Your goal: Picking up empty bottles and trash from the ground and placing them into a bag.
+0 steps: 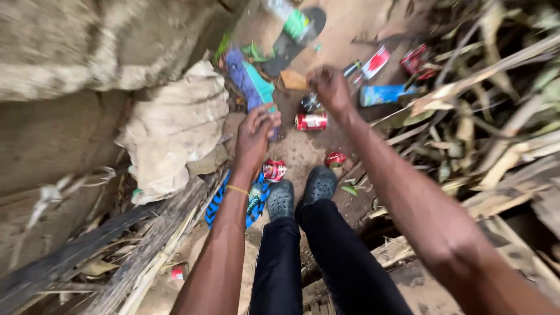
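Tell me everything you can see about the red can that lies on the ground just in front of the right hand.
The red can is a small drink can, seemingly metal, red with a pale band and silvery ends. It lies on its side on the bare brown dirt, its long axis running left to right. It looks whole, not crushed. The right hand hovers just above and beyond it; contact is unclear. A dark, shiny object sits right behind it.
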